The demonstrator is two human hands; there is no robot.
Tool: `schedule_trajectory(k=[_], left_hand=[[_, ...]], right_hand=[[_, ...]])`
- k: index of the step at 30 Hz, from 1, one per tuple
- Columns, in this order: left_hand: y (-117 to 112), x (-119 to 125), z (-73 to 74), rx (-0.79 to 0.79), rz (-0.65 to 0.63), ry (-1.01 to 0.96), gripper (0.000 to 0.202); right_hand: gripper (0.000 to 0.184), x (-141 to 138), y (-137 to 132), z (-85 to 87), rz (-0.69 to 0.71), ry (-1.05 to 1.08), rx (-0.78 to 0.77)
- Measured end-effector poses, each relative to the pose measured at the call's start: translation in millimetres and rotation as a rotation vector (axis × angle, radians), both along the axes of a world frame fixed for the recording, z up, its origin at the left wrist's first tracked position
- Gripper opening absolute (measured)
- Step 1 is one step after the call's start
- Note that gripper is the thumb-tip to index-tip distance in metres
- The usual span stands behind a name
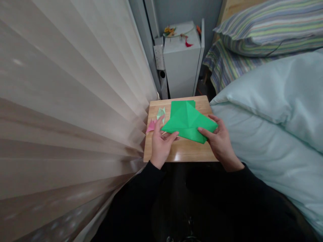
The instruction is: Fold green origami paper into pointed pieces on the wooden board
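Note:
A creased sheet of green origami paper (189,121), folded along its lower edge, is held above a small wooden table (186,153). My left hand (162,143) pinches its left part, thumb on the front and fingers behind. On the opposite side, my right hand (219,138) grips the right corner with the thumb on top. More green paper (176,105) shows behind the sheet, flat on the tabletop. Near my left fingers are a pale green folded paper figure (160,113) and a pink one (151,125).
A pleated curtain (101,84) hangs close along the left. To the right is a bed with a pale blue quilt (272,111) and a striped pillow (272,28). Beyond the table stands a white cabinet (180,70) with small items on top.

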State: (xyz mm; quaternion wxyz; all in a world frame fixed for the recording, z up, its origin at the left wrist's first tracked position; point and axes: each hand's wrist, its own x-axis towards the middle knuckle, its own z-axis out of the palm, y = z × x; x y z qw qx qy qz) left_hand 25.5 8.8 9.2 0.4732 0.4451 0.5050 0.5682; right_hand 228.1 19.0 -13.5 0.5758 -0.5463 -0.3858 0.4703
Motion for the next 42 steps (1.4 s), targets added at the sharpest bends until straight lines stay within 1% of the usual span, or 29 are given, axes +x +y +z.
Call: schedule_trajectory(k=[1,2,4,5,6,7,8,9,11,13,16,18,20,22,24,26,28,32,35,38,42], left_hand=[[1.6,-3.6,0.9,0.024,-0.009,0.050,0.063],[2.9,-6.7,2.1,0.049,-0.008,0.095,0.052],[4.1,-10.1,5.9,0.092,0.013,0.172,0.042],[3.7,-9.9,8.4,0.104,0.019,0.199,0.041],[2.6,-8.6,11.2,0.108,0.016,0.215,0.041],[0.9,-6.6,14.2,0.105,0.002,0.219,0.041],[-1.2,-4.1,17.0,0.096,-0.014,0.210,0.042],[-3.4,-1.7,19.4,0.089,-0.032,0.191,0.045],[-7.6,1.6,22.4,0.076,-0.078,0.148,0.054],[-10.0,1.7,22.7,0.080,-0.141,0.130,0.055],[-9.0,-3.1,20.0,0.079,-0.240,0.166,0.034],[-5.8,-7.8,18.1,0.061,-0.260,0.199,0.024],[-1.9,-12.4,17.1,0.069,-0.235,0.238,0.021],[1.5,-15.9,17.7,0.121,-0.196,0.264,0.019],[3.0,-17.4,19.6,0.162,-0.181,0.245,0.015],[1.9,-16.2,22.6,0.133,-0.193,0.201,0.012],[-1.3,-12.6,25.9,0.084,-0.214,0.176,0.011],[-8.1,-4.2,30.4,0.064,-0.195,0.145,0.015],[-9.4,-2.2,30.0,0.034,-0.162,0.103,0.018],[-9.0,-2.8,28.4,0.011,-0.140,0.102,0.018],[-9.3,-2.2,29.9,0.017,-0.133,0.097,0.021]], right_hand=[[0.084,4.5,0.1,3.0,0.004,-0.091,0.019],[0.083,8.5,-0.2,7.3,-0.023,-0.221,0.063],[0.076,12.6,-3.1,19.5,-0.145,-0.602,0.235],[0.067,12.0,-5.7,26.7,-0.154,-0.778,0.337],[0.056,9.6,-8.9,33.9,-0.067,-0.911,0.415],[0.045,5.8,-12.4,40.4,0.055,-1.009,0.476],[0.038,1.1,-16.0,45.7,0.192,-1.078,0.512],[0.034,-3.8,-19.4,49.4,0.286,-1.116,0.533],[0.036,-11.7,-24.1,52.0,0.384,-1.128,0.520],[0.034,-14.8,-25.8,49.7,0.417,-1.116,0.477],[0.017,-12.1,-24.0,44.1,0.435,-1.106,0.430],[0.007,-9.3,-21.9,41.9,0.446,-1.078,0.416],[0.007,-7.3,-19.9,41.4,0.463,-1.021,0.410],[0.008,-6.0,-18.7,42.3,0.488,-0.946,0.408],[0.006,-5.1,-18.7,44.6,0.504,-0.890,0.395],[0.006,-4.7,-19.8,48.0,0.493,-0.897,0.378],[0.006,-5.4,-21.5,52.0,0.464,-0.948,0.370],[0.008,-8.3,-24.0,58.4,0.439,-0.943,0.378],[0.011,-8.8,-24.6,60.4,0.413,-0.931,0.400],[0.012,-8.9,-25.3,61.4,0.402,-0.943,0.413],[0.004,-11.0,-26.5,63.0,0.436,-0.865,0.385]])
